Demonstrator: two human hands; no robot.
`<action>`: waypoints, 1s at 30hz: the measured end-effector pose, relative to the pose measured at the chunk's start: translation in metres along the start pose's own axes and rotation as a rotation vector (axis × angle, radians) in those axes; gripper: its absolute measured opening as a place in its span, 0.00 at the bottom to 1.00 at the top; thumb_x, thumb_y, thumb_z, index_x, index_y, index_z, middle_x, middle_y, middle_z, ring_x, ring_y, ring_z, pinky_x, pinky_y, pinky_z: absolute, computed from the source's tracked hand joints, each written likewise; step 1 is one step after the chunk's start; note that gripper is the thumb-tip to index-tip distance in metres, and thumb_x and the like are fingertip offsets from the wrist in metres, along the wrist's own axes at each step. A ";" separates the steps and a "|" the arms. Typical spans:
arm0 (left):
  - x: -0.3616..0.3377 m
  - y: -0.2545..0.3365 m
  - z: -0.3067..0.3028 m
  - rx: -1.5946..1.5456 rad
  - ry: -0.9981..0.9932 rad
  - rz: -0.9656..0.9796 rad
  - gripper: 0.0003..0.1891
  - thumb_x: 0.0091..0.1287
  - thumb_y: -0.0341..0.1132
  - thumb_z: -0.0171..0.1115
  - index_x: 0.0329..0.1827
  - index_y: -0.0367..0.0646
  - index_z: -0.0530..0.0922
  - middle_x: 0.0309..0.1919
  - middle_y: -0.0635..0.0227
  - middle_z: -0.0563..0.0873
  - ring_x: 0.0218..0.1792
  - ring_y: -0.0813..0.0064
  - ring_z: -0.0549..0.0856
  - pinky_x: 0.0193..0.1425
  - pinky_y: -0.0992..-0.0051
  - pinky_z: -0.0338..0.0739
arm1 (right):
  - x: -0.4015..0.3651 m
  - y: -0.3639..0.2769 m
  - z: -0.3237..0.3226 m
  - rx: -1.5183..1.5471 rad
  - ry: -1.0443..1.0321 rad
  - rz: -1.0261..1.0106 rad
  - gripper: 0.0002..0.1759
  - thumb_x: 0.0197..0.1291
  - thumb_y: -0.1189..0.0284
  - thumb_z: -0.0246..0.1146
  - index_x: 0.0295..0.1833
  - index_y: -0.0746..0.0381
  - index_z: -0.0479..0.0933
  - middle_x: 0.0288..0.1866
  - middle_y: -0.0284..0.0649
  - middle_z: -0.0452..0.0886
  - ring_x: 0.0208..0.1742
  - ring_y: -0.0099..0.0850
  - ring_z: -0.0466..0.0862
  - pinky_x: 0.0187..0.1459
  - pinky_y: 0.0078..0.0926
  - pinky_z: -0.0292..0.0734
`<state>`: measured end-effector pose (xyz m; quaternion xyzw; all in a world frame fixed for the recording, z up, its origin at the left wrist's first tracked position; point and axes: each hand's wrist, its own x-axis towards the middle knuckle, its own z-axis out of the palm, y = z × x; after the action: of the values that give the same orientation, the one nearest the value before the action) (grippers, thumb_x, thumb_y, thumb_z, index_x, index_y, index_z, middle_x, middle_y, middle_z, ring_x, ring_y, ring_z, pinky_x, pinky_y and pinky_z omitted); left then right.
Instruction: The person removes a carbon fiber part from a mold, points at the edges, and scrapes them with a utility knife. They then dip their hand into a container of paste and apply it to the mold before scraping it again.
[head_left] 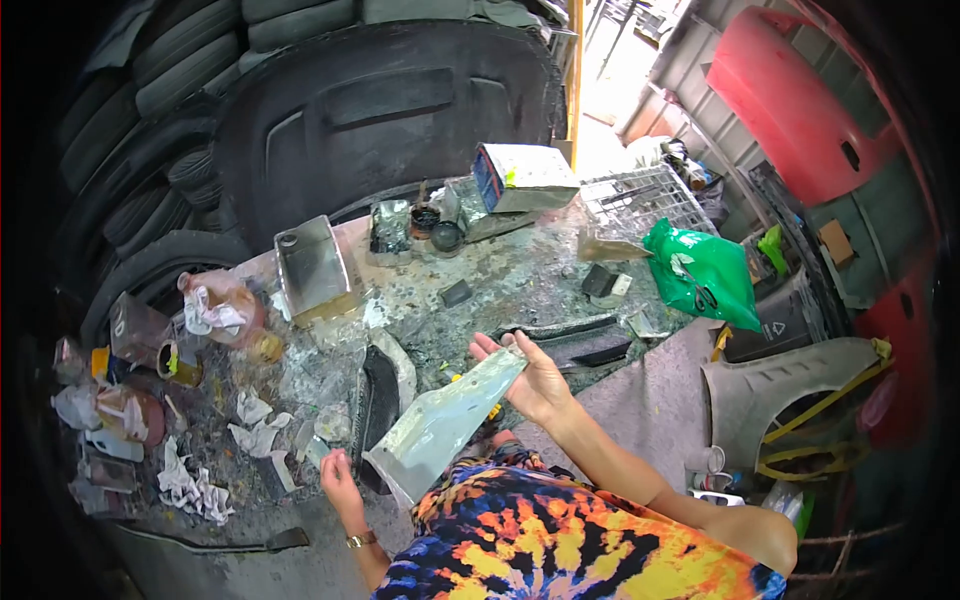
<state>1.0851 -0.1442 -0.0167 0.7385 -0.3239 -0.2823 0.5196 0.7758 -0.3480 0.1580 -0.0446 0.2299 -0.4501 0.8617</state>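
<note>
My right hand (540, 385) grips the narrow upper end of a pale grey-green moulded panel (445, 425), thumb on top and fingers behind. The panel slants down to the left in front of my body, its wider end flared. My left hand (343, 492) is left of that wide end, fingers closed at a small pale flat piece (316, 451). A black curved part with a grey rim (378, 395) lies between my left hand and the panel. Beyond my right hand is a longer black moulded part (580, 343) on the table.
The stained worktable (415, 305) bears a metal tray (316, 265), a white box (525, 178), crumpled paper (190, 485) and bottles at the left. A green bag (703, 272) with scissors (705, 298) sits at its right edge. A car fender (770, 395) stands to the right.
</note>
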 end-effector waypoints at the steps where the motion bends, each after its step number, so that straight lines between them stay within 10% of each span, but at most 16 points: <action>1: -0.016 0.023 -0.006 0.016 0.010 -0.067 0.13 0.74 0.35 0.57 0.39 0.32 0.81 0.38 0.64 0.85 0.39 0.76 0.80 0.47 0.74 0.74 | 0.000 0.002 -0.001 0.020 0.009 -0.011 0.11 0.69 0.62 0.63 0.44 0.58 0.80 0.72 0.51 0.68 0.75 0.42 0.67 0.74 0.48 0.64; 3: -0.043 0.050 -0.006 0.005 -0.025 -0.146 0.13 0.72 0.31 0.60 0.28 0.33 0.80 0.24 0.72 0.80 0.26 0.82 0.75 0.34 0.77 0.70 | 0.001 0.005 -0.005 0.054 0.030 -0.012 0.11 0.69 0.62 0.63 0.44 0.59 0.79 0.72 0.51 0.68 0.75 0.42 0.67 0.74 0.48 0.64; 8: -0.082 0.085 0.040 -0.334 -0.330 -0.192 0.15 0.66 0.31 0.67 0.52 0.33 0.80 0.43 0.67 0.85 0.44 0.76 0.81 0.54 0.73 0.75 | 0.005 0.024 -0.009 0.126 0.058 -0.036 0.13 0.69 0.60 0.63 0.45 0.60 0.78 0.70 0.53 0.70 0.74 0.44 0.67 0.75 0.47 0.63; 11: -0.074 0.112 0.048 -0.327 -0.443 0.065 0.36 0.68 0.42 0.67 0.73 0.33 0.64 0.68 0.58 0.74 0.68 0.68 0.72 0.73 0.67 0.63 | 0.004 0.047 0.005 0.107 0.140 -0.043 0.14 0.70 0.59 0.61 0.48 0.59 0.77 0.69 0.54 0.71 0.75 0.44 0.67 0.75 0.47 0.62; 13: -0.068 0.118 0.043 -0.425 -0.471 -0.278 0.41 0.71 0.52 0.60 0.78 0.37 0.55 0.73 0.54 0.67 0.74 0.62 0.65 0.80 0.62 0.52 | 0.000 0.060 0.009 0.051 0.069 -0.004 0.15 0.71 0.58 0.60 0.49 0.59 0.75 0.71 0.54 0.69 0.75 0.44 0.66 0.75 0.48 0.62; 16: -0.042 0.150 0.069 -0.864 0.041 0.122 0.42 0.73 0.60 0.51 0.80 0.43 0.50 0.75 0.52 0.64 0.74 0.57 0.65 0.79 0.60 0.54 | -0.015 0.077 0.014 -0.084 -0.021 0.065 0.16 0.73 0.56 0.57 0.52 0.57 0.73 0.76 0.51 0.63 0.77 0.43 0.64 0.75 0.47 0.61; 20: -0.019 0.180 0.043 -1.231 0.099 0.130 0.41 0.72 0.66 0.44 0.80 0.48 0.53 0.70 0.51 0.69 0.68 0.52 0.72 0.72 0.51 0.65 | -0.040 0.091 0.010 -0.150 -0.148 0.315 0.18 0.74 0.55 0.55 0.53 0.59 0.76 0.77 0.47 0.63 0.76 0.44 0.65 0.74 0.47 0.60; 25: -0.012 0.168 0.003 -1.456 -0.056 0.034 0.48 0.66 0.75 0.40 0.77 0.46 0.57 0.57 0.46 0.78 0.51 0.51 0.84 0.42 0.51 0.87 | -0.043 0.075 0.003 -1.054 -0.684 0.183 0.22 0.72 0.61 0.56 0.63 0.63 0.74 0.76 0.47 0.64 0.78 0.42 0.62 0.74 0.43 0.58; 30: -0.019 0.168 -0.006 -1.256 -0.119 -0.101 0.50 0.65 0.78 0.34 0.74 0.42 0.61 0.50 0.48 0.82 0.45 0.55 0.86 0.44 0.54 0.87 | -0.027 0.084 0.060 -2.034 -1.048 -0.182 0.34 0.58 0.77 0.59 0.73 0.54 0.67 0.59 0.46 0.75 0.61 0.41 0.76 0.64 0.42 0.69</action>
<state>1.0470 -0.1682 0.1463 0.2902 -0.0898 -0.4833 0.8210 0.8516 -0.2845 0.1973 -0.9186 0.0963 -0.0428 0.3810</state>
